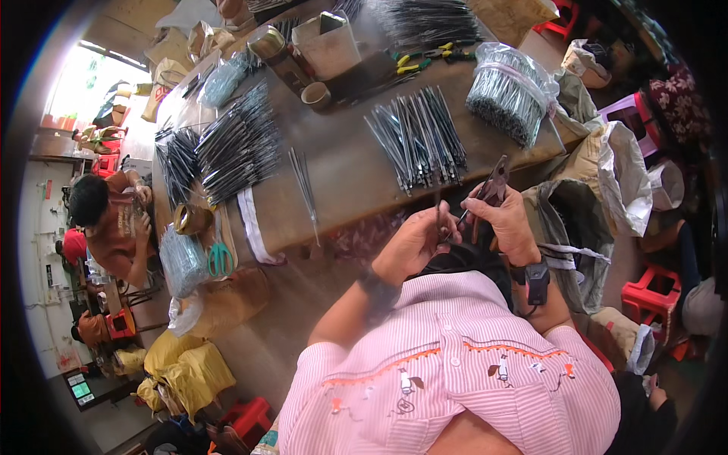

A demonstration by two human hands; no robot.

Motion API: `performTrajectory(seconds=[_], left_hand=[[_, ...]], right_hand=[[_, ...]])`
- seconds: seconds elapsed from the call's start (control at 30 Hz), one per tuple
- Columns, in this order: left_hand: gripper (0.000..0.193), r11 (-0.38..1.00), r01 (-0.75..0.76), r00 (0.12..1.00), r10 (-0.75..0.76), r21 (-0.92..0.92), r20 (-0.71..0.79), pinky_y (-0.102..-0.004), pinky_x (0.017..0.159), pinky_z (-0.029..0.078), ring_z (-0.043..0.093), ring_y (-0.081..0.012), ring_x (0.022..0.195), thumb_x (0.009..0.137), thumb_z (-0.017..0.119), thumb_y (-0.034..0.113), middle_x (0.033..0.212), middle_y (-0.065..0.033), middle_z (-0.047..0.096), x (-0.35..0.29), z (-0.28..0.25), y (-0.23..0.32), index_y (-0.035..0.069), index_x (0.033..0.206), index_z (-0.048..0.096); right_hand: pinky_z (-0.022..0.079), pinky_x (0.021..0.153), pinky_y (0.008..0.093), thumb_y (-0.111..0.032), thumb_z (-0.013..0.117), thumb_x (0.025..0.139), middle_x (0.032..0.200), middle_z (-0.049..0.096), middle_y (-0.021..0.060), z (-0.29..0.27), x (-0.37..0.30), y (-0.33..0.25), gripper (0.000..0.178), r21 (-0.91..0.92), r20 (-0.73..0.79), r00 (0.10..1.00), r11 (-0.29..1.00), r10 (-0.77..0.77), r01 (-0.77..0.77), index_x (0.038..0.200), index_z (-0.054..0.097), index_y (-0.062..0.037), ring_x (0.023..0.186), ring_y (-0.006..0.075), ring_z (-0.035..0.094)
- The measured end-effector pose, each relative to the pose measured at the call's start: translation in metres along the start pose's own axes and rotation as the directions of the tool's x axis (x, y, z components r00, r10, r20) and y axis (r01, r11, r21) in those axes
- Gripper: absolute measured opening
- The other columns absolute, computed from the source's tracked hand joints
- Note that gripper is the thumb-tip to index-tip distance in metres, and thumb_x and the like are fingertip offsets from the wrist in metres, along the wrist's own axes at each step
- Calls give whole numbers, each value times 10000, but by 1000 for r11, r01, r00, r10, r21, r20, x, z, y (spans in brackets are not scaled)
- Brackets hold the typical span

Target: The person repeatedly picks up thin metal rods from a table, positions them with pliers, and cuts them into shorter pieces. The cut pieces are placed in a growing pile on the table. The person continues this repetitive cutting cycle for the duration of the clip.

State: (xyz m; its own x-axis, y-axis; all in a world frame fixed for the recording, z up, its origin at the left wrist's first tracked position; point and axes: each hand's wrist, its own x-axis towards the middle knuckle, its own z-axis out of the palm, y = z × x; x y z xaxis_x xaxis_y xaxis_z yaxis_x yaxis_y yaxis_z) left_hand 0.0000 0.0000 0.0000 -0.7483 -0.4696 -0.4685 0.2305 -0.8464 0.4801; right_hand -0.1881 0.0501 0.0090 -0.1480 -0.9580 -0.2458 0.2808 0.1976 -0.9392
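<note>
My right hand (506,218) is closed around a pair of pliers (494,184), whose dark metal head points up and away from me. Close beside it, my left hand (418,241) pinches a thin dark metal rod (437,199); its lower end is hidden by the fingers. Both hands are just off the near table edge, in front of my body. Beyond them on the table lies a loose row of thin metal rods (421,136). A few more rods (304,189) lie apart, left of that row.
Dense rod piles (241,140) cover the table's left side. A bagged rod bundle (508,95) stands at right, near yellow-handled pliers (409,63). At the back are a plastic tub (326,42) and tape roll (315,95). Teal scissors (220,259) hang left. A person (114,216) sits beyond.
</note>
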Motion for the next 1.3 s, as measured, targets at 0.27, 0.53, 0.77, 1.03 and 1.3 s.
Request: performTrajectory(seconds=[0.27,0.53,0.77,1.03,1.3], left_hand=[[175,940,-250,955,279,232,-102,-172,451,354,486,-55,522,831,708,84,719,20,581,2,-5,-4,60,945,578],[178,600,-446,789,614,664,-24,-207,603,405,512,-81,676,839,638,-14,789,0,559,6,0,-5,12,1006,690],[205,373,-476,688,722,797,73,-248,673,420,525,-133,732,820,614,-47,785,-54,533,8,0,-5,9,1004,685],[194,291,-410,662,746,864,63,-275,726,460,581,-186,773,819,606,-28,841,-98,596,2,0,1,-1,998,677],[185,337,-356,695,719,872,6,-284,738,471,604,-206,796,824,600,-16,870,-124,601,6,0,-6,-15,1001,656]], right_hand=[[536,743,327,-186,559,916,942,664,173,-3,5,15,248,503,-78,967,847,243,-173,899,642,47,852,236,648],[552,645,325,-83,483,759,1041,620,250,-33,-17,15,378,643,272,919,657,285,-394,1123,531,1,798,314,642],[505,749,299,-1,484,690,1063,564,143,-30,-21,27,543,-347,226,954,931,198,-112,1232,454,-11,919,204,607],[487,742,369,8,537,717,984,560,164,-24,-11,16,454,-790,265,954,535,-143,300,1168,534,-40,855,332,591],[467,654,445,-78,582,728,786,609,203,-25,-9,15,219,-870,249,953,391,-174,299,943,595,-36,747,413,588]])
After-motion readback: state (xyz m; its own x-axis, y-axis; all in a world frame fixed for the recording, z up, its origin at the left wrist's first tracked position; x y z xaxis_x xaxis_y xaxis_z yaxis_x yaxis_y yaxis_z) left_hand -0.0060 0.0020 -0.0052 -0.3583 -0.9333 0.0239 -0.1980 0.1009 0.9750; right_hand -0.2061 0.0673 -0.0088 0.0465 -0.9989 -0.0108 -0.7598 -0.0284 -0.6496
